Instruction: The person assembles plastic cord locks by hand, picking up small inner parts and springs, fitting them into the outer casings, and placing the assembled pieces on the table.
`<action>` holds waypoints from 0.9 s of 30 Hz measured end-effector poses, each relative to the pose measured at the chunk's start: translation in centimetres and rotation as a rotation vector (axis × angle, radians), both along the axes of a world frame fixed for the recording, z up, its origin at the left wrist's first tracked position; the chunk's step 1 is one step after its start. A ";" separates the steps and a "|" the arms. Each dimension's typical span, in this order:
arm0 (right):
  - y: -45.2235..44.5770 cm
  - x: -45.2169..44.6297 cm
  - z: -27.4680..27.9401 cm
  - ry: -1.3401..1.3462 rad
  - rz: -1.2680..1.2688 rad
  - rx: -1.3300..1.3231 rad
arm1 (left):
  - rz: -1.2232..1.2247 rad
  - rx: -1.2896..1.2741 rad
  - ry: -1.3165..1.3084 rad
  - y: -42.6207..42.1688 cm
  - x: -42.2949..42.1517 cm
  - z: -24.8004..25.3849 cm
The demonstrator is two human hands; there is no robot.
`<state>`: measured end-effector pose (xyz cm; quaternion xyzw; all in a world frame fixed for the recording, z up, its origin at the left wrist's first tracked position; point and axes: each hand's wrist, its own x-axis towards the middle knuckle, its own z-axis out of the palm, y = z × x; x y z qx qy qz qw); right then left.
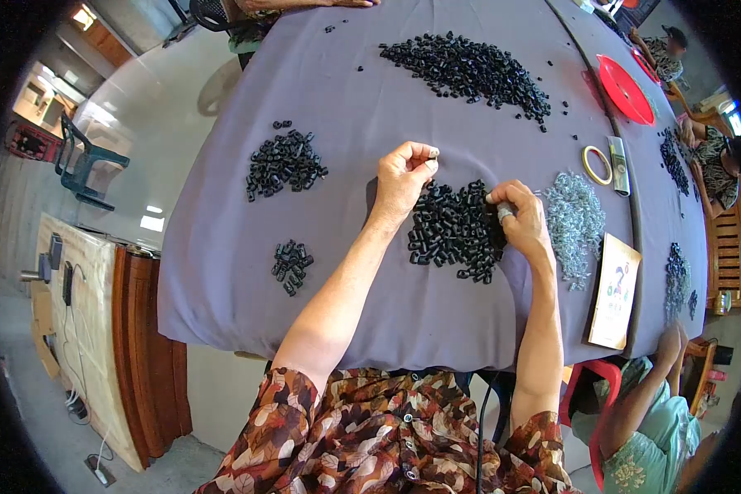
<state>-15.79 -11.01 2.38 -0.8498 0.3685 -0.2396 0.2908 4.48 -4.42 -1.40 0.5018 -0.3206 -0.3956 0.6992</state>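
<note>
My left hand [403,177] is closed in a pinch above the top left edge of a pile of black pieces [453,230]; what is between its fingertips is too small to name. At the right edge of the same pile, my right hand [519,216] has its fingers drawn together, with a ring on one finger; anything in it is hidden. Clear small pieces [575,222] form a heap just right of my right hand. To the left lie a heap of black pieces [284,165] and a smaller one [291,267].
A large black heap [473,70] lies toward the far side of the grey-clothed table [370,325]. A tape roll [596,165], a booklet [615,292] and a red plate [626,89] are at the right. Co-workers sit at the right and far edges.
</note>
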 end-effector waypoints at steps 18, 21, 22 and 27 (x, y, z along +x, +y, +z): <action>-1.4 2.1 0.1 -0.051 0.043 -0.067 | -0.025 -0.006 -0.014 0.1 -0.1 0.1; -1.0 2.4 0.5 -0.044 0.006 -0.027 | -0.036 -0.009 0.020 0.0 0.0 0.0; -0.8 2.6 0.7 -0.042 -0.012 -0.023 | -0.038 -0.010 0.038 0.0 0.1 0.0; 1.4 4.5 1.4 -0.030 0.235 -0.202 | -0.026 -0.003 0.024 0.0 0.0 0.2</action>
